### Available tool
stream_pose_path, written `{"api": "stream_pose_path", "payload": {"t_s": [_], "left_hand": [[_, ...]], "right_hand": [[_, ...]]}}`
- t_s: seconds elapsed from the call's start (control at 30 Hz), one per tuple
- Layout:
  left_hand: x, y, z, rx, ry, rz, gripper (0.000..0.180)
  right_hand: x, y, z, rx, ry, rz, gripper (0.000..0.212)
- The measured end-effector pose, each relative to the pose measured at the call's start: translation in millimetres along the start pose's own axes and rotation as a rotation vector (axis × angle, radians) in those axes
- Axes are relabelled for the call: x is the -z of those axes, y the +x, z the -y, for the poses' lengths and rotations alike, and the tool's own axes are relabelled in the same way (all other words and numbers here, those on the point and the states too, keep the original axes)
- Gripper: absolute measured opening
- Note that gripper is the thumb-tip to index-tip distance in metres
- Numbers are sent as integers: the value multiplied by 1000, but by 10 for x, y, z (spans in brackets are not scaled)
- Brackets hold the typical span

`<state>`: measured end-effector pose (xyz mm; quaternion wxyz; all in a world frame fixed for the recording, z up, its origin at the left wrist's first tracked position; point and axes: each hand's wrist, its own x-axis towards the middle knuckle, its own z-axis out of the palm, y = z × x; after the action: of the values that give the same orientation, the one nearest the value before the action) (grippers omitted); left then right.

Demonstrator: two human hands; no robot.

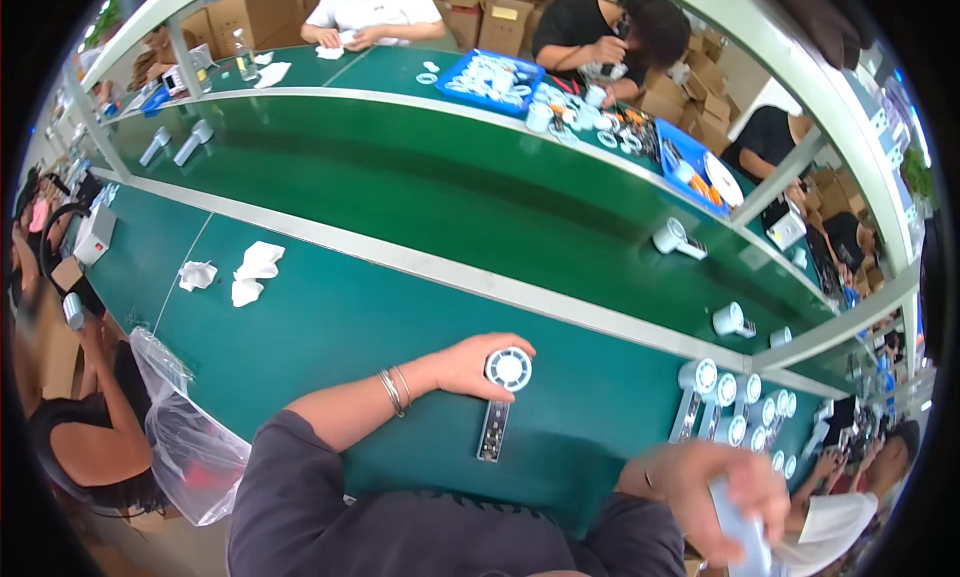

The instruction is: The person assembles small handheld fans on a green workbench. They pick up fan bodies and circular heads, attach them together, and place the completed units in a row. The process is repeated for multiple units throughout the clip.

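Left hand (462,367) out over the green desk (350,322), fingers and thumb curled round the head of a pale handheld device (494,423). Device sits near the middle of the desk's near side; its round, vented face is turned up toward the wearer, its dark-faced handle pointing back to the body. Whether the handle rests on the surface: cannot tell. Metal bangles (393,389) on the left wrist.

Right hand (690,485) low at right, close to the camera and blurred. Fingers bent round a pale blue-grey piece (738,529); its shape is too smeared to make out.

Just beyond the right hand, a cluster of similar devices (697,377) stands on the desk in loose rows, round faces mostly toward the wearer. Left part of the desk: two crumpled white cloths or papers (258,261), near each other; a light box (95,235) farther left. A clear plastic bag (190,432) hangs at the left edge.

Past a pale rail (400,260) runs a shiny green strip (400,162), more devices lying along it, two at left, others at right. On the far side, a blue tray (492,80) full of white rings; a co-worker in a white top (385,7) handles a white cloth.
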<state>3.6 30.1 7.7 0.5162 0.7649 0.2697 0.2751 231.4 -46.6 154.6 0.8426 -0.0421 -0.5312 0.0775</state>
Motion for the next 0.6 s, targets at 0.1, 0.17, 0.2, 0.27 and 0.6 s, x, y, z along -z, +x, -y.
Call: {"api": "stream_pose_path", "payload": {"t_s": [0.1,0.17,0.2,0.27,0.6], "left_hand": [[-26,-65,-27,61,8,-4,63],[-71,-116,-26,60,-15,-12,63],[-11,-76,-16,76,-10,-14,62],[51,-7,-74,119,-22,13,62],[89,93,-4,-18,35,0,59]], "right_hand": [[34,-121,-93,-727,-431,340,26],[-85,-49,59,-239,-172,61,36],[-100,-39,10,-109,-151,59,35],[-51,-71,34,-235,-322,80,40],[148,38,84,-5,403,-272,42]]}}
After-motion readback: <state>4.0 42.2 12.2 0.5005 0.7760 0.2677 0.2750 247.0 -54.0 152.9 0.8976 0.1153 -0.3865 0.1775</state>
